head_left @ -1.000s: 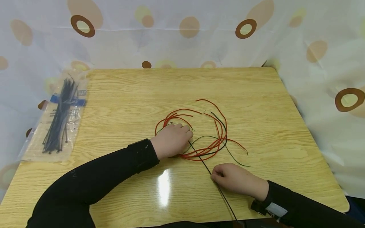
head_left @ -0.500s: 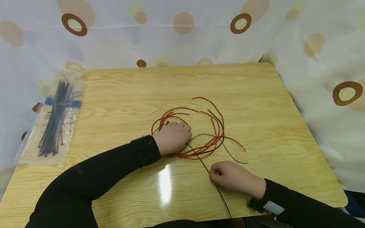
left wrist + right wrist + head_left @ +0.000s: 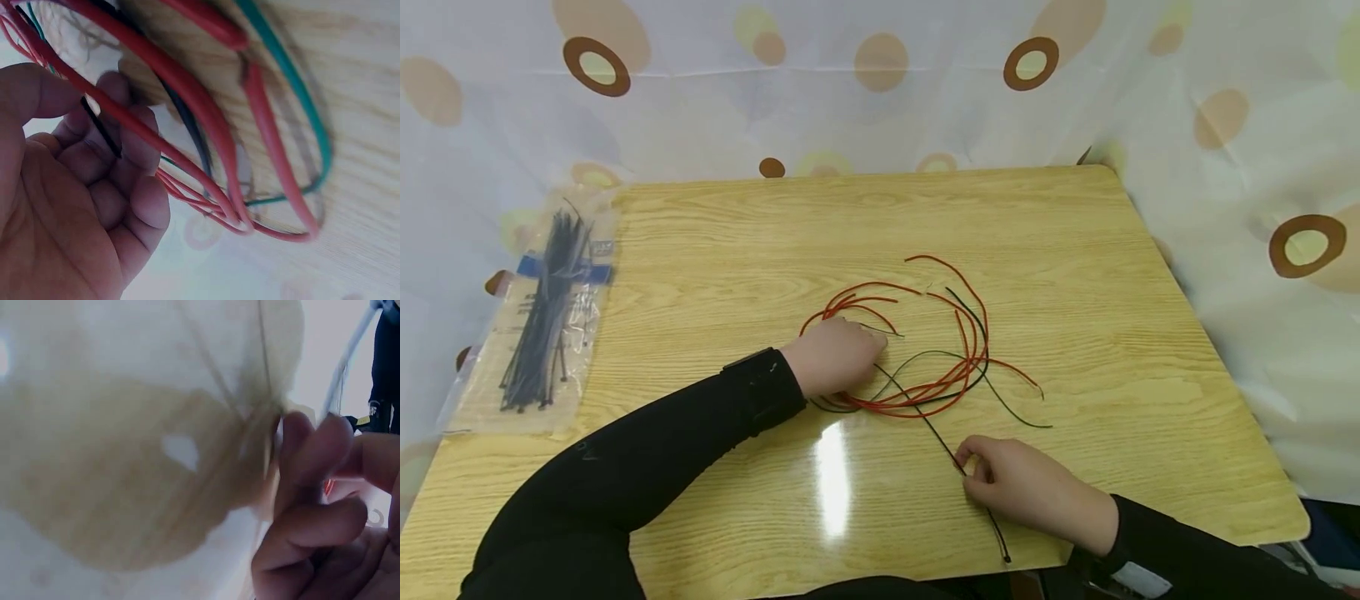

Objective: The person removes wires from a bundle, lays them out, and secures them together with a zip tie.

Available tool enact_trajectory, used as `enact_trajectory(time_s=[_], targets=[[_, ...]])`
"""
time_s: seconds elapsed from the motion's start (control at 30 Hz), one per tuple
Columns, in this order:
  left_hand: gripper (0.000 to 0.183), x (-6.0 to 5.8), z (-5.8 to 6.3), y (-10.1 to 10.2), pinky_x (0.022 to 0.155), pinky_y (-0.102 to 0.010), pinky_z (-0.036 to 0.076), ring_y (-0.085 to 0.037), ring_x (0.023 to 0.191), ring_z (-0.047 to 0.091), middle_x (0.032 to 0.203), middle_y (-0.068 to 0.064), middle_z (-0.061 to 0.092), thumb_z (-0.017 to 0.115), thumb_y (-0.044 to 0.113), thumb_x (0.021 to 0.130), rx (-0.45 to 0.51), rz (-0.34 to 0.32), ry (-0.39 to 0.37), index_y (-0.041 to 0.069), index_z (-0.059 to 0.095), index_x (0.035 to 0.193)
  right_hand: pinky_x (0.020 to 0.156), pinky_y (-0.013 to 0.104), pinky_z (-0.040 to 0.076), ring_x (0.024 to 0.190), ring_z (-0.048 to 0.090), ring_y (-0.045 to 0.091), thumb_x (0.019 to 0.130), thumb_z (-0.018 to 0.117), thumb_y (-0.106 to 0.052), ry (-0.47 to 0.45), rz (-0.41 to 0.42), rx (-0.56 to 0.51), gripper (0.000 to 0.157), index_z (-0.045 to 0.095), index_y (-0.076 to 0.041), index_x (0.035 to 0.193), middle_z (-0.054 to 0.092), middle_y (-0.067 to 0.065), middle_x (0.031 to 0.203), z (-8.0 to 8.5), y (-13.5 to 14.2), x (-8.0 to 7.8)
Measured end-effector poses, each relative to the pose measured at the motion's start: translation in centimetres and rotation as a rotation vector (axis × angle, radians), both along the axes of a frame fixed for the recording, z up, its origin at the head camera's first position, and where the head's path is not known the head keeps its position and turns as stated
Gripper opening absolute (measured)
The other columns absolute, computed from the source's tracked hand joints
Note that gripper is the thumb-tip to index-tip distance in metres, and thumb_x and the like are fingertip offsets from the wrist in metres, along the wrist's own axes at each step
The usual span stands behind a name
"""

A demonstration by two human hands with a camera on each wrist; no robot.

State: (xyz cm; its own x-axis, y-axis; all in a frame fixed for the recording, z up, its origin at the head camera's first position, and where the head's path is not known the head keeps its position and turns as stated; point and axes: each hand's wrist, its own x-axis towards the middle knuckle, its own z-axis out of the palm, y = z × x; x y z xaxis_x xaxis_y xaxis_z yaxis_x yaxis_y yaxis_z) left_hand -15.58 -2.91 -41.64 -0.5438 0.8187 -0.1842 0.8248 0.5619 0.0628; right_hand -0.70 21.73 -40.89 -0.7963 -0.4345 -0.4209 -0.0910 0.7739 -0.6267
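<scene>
Red wires [image 3: 925, 406], a black wire [image 3: 986, 337] and a thin green wire [image 3: 1009, 411] lie in a loose coil on the table [image 3: 760, 242]. My left hand [image 3: 838, 357] is over the coil's left side, fingers curled. In the left wrist view it pinches a black strip [image 3: 102, 129], with a red wire passing across its fingertips. From that hand a black cable tie [image 3: 932, 428] runs diagonally over the coil towards the front edge. Further down, my right hand [image 3: 1026, 483] pinches the tie between thumb and index finger; its head end lies near the edge.
At the left, a clear plastic bag [image 3: 553, 300] with a blue band holds many black cable ties. A patterned sheet [image 3: 820, 92] hangs behind the table and at its right side.
My left hand has shifted slightly left, the cable tie's upper end moving with it. My right hand has slid a little down and right. The tie's lower end now shows on the table.
</scene>
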Motion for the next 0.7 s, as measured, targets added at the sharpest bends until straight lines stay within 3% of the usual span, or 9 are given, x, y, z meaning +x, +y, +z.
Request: enact_trajectory(time_s=[0.13,0.27,0.43,0.5,0.7], targets=[[0.017,-0.2,-0.2,-0.3,0.055,-0.028,0.043,-0.014,0.057,0.047,0.063,0.006,0.051,0.055,0.01,0.091,0.019,0.032,-0.023,0.019,0.05,0.077,0.05,0.02,0.042,0.055,0.051,0.003,0.092,0.059,-0.009,-0.032,-0.009,-0.056,0.029,0.061,-0.013,0.12,0.062,-0.011,0.071,0.0,0.4,0.5],[0.022,-0.4,-0.2,-0.9,0.054,-0.025,0.038,-0.014,0.056,0.043,0.061,0.007,0.045,0.051,0.008,0.094,0.068,0.061,-0.068,0.02,0.051,0.075,0.047,0.017,0.041,0.051,0.048,0.003,0.096,0.058,-0.009,-0.056,-0.017,-0.165,0.021,0.069,-0.016,0.112,0.069,-0.007,0.082,0.1,0.5,0.9],[0.026,-0.6,0.2,-1.7,0.054,-0.023,0.031,-0.012,0.057,0.039,0.062,0.006,0.041,0.051,0.009,0.094,0.135,0.086,-0.095,0.02,0.052,0.07,0.041,0.013,0.035,0.044,0.039,0.003,0.099,0.053,-0.006,-0.114,-0.022,-0.275,0.023,0.072,-0.017,0.107,0.068,-0.001,0.073,0.5,0.2,1.1],[0.027,-0.7,0.4,-1.9,0.054,-0.023,0.03,-0.011,0.057,0.039,0.062,0.006,0.041,0.053,0.01,0.094,0.169,0.095,-0.107,0.019,0.052,0.068,0.042,0.013,0.036,0.046,0.043,0.002,0.098,0.054,-0.006,-0.1,0.006,-0.275,0.024,0.071,-0.018,0.11,0.067,-0.001,0.072,0.6,0.1,1.1],[0.019,-0.7,1.2,-2.5,0.053,-0.024,0.036,-0.009,0.053,0.044,0.061,0.007,0.052,0.06,0.018,0.092,0.222,0.156,-0.111,0.019,0.06,0.073,0.05,0.019,0.047,0.063,0.062,0.007,0.097,0.058,-0.006,0.0,0.079,-0.262,0.024,0.069,-0.016,0.116,0.071,-0.002,0.09,0.7,0.0,0.8]])
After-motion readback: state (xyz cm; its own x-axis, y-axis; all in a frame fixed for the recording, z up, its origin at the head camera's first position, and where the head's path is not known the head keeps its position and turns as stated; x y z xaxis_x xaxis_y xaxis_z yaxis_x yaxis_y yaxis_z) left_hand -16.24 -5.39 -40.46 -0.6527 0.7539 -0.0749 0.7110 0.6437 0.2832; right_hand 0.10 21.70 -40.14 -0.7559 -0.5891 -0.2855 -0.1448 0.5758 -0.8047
